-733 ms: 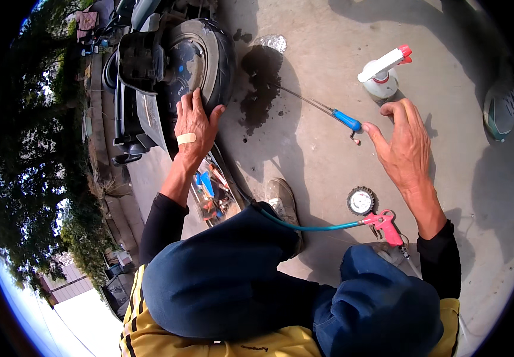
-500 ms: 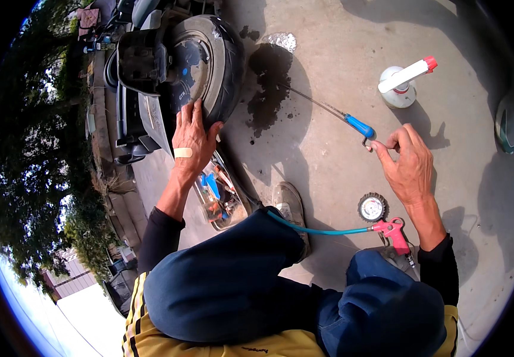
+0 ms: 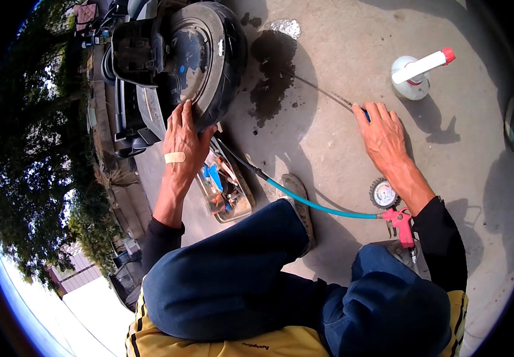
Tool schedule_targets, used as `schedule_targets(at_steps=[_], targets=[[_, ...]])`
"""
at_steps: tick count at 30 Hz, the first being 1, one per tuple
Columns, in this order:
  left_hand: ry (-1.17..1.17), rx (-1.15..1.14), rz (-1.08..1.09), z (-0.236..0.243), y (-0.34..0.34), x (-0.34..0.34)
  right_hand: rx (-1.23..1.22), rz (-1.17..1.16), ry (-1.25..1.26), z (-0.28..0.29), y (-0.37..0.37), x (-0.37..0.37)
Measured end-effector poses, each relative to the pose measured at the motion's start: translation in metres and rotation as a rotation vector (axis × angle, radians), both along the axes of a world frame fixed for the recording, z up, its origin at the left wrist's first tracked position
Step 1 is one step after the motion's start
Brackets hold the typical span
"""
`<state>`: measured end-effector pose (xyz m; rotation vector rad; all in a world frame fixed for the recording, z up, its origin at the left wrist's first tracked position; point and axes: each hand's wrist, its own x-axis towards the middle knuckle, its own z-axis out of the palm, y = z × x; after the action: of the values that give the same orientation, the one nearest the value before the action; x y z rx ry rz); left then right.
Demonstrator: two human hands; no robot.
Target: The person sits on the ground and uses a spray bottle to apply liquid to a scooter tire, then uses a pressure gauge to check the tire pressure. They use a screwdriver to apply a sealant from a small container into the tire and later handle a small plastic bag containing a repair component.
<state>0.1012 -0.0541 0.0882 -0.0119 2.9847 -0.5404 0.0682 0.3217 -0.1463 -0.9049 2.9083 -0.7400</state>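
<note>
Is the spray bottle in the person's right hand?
No, the spray bottle stands on the ground, apart from the right hand.

The right hand (image 3: 383, 135) covers most of the blue handle (image 3: 366, 115) of a thin-shafted tool (image 3: 319, 89), concealing how the fingers meet it. The left hand (image 3: 184, 143) masks part of a wheel (image 3: 231, 65). The vehicle (image 3: 135, 53) runs out of the upper edge; some pieces in a tray (image 3: 243, 207) are too small to identify.
</note>
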Motion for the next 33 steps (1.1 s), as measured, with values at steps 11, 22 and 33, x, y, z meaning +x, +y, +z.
schedule_targets(at_steps=[11, 22, 33], targets=[[0.096, 0.023, -0.053, -0.024, 0.016, -0.024, -0.29, -0.241, -0.233, 0.042, 0.052, 0.03], [0.111, 0.049, -0.088, -0.021, 0.005, -0.016, -0.044, 0.09, -0.472, 0.068, 0.085, 0.123], [0.074, 0.153, 0.085, -0.015, -0.012, 0.007, -0.442, -0.339, -0.698, 0.075, 0.059, 0.03]])
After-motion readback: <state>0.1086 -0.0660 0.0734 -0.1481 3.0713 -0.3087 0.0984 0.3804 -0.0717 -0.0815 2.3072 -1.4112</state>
